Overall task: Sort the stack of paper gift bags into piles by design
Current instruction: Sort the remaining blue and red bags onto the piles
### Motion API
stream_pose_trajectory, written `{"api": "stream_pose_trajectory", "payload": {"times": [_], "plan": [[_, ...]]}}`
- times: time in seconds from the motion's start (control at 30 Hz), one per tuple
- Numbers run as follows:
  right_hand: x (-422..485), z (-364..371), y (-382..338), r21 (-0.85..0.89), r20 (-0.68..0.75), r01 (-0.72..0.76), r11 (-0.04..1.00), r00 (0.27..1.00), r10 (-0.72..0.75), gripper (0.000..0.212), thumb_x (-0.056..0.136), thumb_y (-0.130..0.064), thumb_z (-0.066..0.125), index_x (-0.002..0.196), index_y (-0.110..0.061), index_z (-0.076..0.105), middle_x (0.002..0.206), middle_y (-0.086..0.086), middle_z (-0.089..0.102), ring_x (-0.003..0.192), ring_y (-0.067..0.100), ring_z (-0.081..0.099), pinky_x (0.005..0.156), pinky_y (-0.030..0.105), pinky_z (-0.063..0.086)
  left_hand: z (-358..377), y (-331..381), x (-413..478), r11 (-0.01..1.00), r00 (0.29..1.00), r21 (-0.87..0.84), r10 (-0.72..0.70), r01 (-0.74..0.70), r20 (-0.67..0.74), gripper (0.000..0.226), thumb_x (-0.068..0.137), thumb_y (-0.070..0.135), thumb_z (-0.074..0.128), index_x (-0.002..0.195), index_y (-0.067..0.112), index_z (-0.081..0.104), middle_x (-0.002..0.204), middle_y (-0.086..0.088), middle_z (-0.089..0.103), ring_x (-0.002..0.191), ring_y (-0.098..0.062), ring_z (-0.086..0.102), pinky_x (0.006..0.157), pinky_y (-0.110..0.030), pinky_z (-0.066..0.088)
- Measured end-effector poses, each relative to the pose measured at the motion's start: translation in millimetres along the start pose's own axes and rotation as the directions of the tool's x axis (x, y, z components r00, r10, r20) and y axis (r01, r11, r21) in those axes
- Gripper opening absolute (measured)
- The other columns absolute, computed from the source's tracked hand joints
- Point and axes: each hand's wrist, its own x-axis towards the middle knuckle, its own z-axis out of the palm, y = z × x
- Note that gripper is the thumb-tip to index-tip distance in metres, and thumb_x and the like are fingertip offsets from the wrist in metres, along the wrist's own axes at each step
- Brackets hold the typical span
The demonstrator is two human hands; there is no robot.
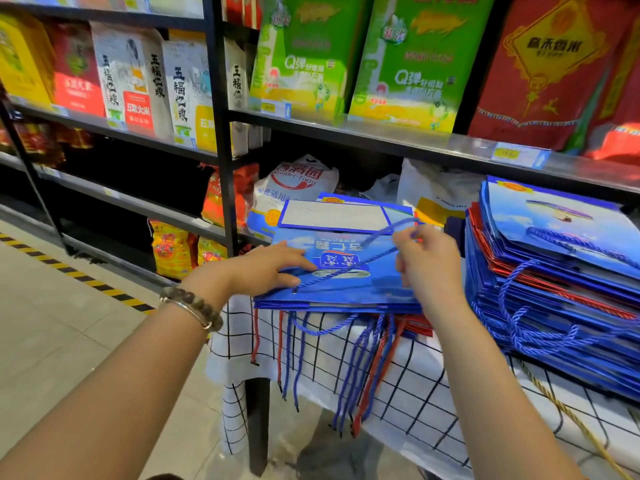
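Observation:
A flat blue gift bag (349, 275) with white lettering lies on top of a low pile at the table's left end. My left hand (270, 268) rests on its left side, fingers stretched out flat. My right hand (424, 261) pinches the bag's blue rope handle (384, 233) above its right side. Red and blue handles (360, 362) from the bags underneath hang over the table's front edge. To the right stands a tall stack of blue and red gift bags (554, 289), fanned and leaning.
The table wears a white cloth with a black grid (415, 382). Behind it run black store shelves (221, 133) with rice sacks and green and red boxes. White sacks (294, 188) sit on the low shelf behind the pile. Tiled floor with a yellow-black stripe (76, 275) lies left.

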Motion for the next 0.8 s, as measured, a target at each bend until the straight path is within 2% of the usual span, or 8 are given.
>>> {"api": "stream_pose_trajectory", "payload": {"times": [0.1,0.2,0.27,0.33,0.43,0.53,0.67,0.8], "plan": [[6.9,-14.1,-6.2,0.121,0.0,-0.009,0.993,1.0,0.009,0.027,0.092,-0.012,0.053,0.066,-0.019,0.054,0.048,-0.002,0.054,0.031,0.01,0.043,0.037,0.019,0.032,-14.0,11.3,-7.5,0.997,0.995,0.055,-0.052,0.056,-0.085,0.038,0.097,0.024,0.048,0.134,0.03,0.048,0.146,-0.003,0.035,0.135,-0.023,0.032,0.109,-0.034,0.025],[7.9,-9.9,-12.6,0.026,0.062,0.072,0.997,0.995,-0.073,0.027,0.093,-0.015,0.053,0.067,-0.021,0.058,0.049,-0.004,0.054,0.033,0.009,0.046,0.042,0.022,0.036,-19.3,50.2,-12.1,0.918,0.917,-0.395,-0.125,-0.038,-0.379,0.028,0.099,0.031,0.041,0.105,0.02,0.065,0.096,0.001,0.061,0.079,-0.014,0.06,0.067,-0.021,0.043],[8.6,-3.5,-15.4,-0.119,0.094,0.154,0.981,0.985,-0.143,0.021,0.095,-0.015,0.05,0.08,-0.019,0.063,0.055,-0.005,0.056,0.036,0.007,0.049,0.05,0.026,0.041,-19.4,77.8,-15.9,0.773,0.946,-0.633,-0.171,-0.044,-0.276,0.044,0.1,0.041,0.032,0.09,0.016,0.067,0.069,0.002,0.059,0.055,-0.013,0.053,0.053,-0.022,0.035],[8.8,0.1,-17.4,-0.277,0.13,0.245,0.929,0.968,-0.216,0.021,0.096,-0.013,0.046,0.104,-0.016,0.065,0.071,-0.001,0.062,0.053,0.015,0.059,0.064,0.032,0.049,-13.7,97.3,-16.9,0.68,0.989,-0.733,-0.089,-0.028,-0.121,0.058,0.097,0.052,0.026,0.088,0.013,0.068,0.055,0.002,0.057,0.042,-0.01,0.045,0.047,-0.022,0.031],[9.1,-2.2,-22.2,-0.606,0.235,0.385,0.696,0.923,-0.306,0.038,0.092,-0.005,0.047,0.127,-0.016,0.056,0.118,0.008,0.062,0.105,0.03,0.058,0.087,0.039,0.047,-4.0,112.1,-16.6,0.565,0.998,-0.825,0.044,0.005,0.036,0.063,0.091,0.06,0.028,0.09,0.009,0.067,0.052,0.0,0.055,0.037,-0.008,0.037,0.044,-0.019,0.03],[10.9,-6.7,-26.4,-0.747,0.324,0.443,0.495,0.893,-0.311,0.054,0.086,0.0,0.045,0.136,-0.019,0.045,0.132,0.005,0.05,0.118,0.027,0.049,0.087,0.037,0.041,2.1,113.6,-14.0,0.431,0.995,-0.902,0.066,0.039,0.074,0.055,0.092,0.055,0.034,0.085,0.011,0.067,0.053,0.0,0.057,0.038,-0.007,0.038,0.04,-0.015,0.03],[19.7,-6.4,-22.2,-0.763,0.299,0.422,0.49,0.902,-0.311,0.036,0.087,0.0,0.041,0.117,-0.013,0.056,0.115,0.008,0.056,0.105,0.032,0.052,0.073,0.037,0.042,12.7,110.8,-14.6,0.507,0.989,-0.862,0.125,0.0,0.074,0.02,0.094,0.021,0.051,0.084,0.011,0.065,0.061,0.004,0.065,0.048,-0.002,0.056,0.046,-0.011,0.043],[25.5,-6.5,-15.3,-0.761,0.237,0.344,0.551,0.937,-0.259,0.025,0.082,0.007,0.039,0.092,-0.008,0.056,0.098,0.012,0.059,0.086,0.032,0.049,0.06,0.033,0.033,12.8,112.1,-13.6,0.704,0.997,-0.709,0.08,-0.044,0.017,0.028,0.097,0.028,0.046,0.086,0.017,0.069,0.062,0.004,0.049,0.053,-0.006,0.044,0.05,-0.014,0.036]]}}
